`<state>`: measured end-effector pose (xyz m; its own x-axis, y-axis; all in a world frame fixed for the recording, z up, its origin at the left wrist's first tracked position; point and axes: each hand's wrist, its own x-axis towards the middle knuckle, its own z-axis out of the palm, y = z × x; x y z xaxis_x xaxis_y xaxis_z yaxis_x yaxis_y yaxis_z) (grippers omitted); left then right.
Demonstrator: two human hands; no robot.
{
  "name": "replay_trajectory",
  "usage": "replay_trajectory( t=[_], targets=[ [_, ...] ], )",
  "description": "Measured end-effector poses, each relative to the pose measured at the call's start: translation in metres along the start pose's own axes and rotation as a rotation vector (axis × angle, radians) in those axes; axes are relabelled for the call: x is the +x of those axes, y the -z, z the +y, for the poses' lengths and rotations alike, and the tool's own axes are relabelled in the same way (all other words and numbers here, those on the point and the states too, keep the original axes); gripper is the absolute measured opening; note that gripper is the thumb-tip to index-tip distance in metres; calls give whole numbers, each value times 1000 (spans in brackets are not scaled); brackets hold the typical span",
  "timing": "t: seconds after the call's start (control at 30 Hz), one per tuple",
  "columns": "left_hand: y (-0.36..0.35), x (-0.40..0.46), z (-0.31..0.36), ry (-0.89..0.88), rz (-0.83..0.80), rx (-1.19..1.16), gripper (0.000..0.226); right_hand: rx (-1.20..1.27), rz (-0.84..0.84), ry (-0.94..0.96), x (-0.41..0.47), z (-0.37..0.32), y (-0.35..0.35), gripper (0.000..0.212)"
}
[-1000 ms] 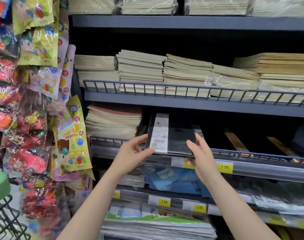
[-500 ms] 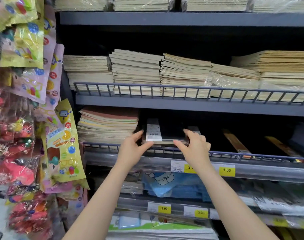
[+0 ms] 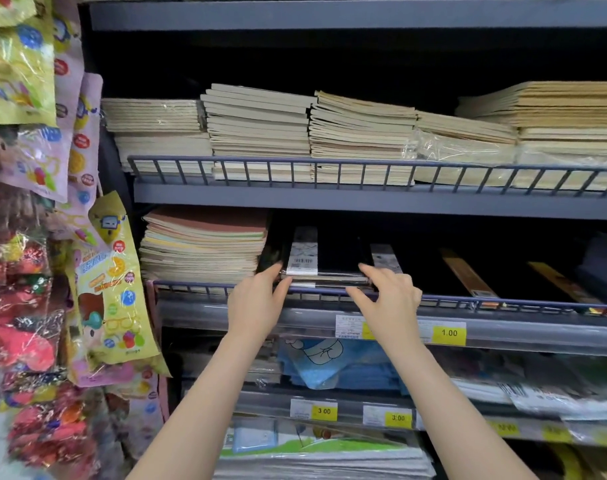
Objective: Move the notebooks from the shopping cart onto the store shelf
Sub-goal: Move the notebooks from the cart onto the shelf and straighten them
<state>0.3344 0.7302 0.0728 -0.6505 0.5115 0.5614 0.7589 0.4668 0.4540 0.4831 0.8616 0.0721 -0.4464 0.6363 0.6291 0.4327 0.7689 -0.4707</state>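
A black plastic-wrapped notebook (image 3: 329, 258) with a white paper band bearing a barcode lies flat on a small pile just behind the blue wire rail (image 3: 468, 301) of the grey metal store shelf (image 3: 364, 202), near the middle of the view. The person's left hand (image 3: 257, 306) sits at its 8 o'clock, thumb and fingers spread and touching the near left corner; the right hand (image 3: 390, 299) sits at its 4 o'clock, fingers loosely spread over the near right corner, neither hand closed around the notebook. At the notebook's 9 o'clock stands a stack of thin soft-cover exercise books (image 3: 201, 244) in pastel colours, the top one reddish brown. At 12 o'clock, on the tier above, are piles of cream and tan paper notebooks (image 3: 360, 133), some in clear film. At 5 o'clock a yellow price tag (image 3: 449, 333) reads "1.00"; lower tags read "3.00" (image 3: 324, 411). At 9 o'clock, further out, hang glossy yellow and pink cartoon-printed packets (image 3: 111, 289).
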Motion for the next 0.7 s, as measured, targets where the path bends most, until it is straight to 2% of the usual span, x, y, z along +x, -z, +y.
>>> replay_trajectory(
  t=[0.13, 0.27, 0.43, 0.53, 0.6, 0.7],
  targets=[
    [-4, -3, -7, -5, -42, 15, 60, 15, 1, -11, -5, 1, -3, 41],
    [-7, -7, -7, 1, -26, 0, 59, 41, 7, 2, -6, 5, -5, 42],
    [12, -8, 5, 151, -171, -152, 70, 52, -120, -84, -5, -6, 16, 61],
    [46, -11, 17, 191, -166, -191, 67, 11, -141, -43, -5, -23, 44, 51],
    [73, -20, 26, 164, -185, -145, 56, -42, -245, 68, -8, -35, 55, 41],
    [121, -36, 35, 147, -306, -9, 51, -42, -563, 149, -9, -58, 72, 33]
  ],
)
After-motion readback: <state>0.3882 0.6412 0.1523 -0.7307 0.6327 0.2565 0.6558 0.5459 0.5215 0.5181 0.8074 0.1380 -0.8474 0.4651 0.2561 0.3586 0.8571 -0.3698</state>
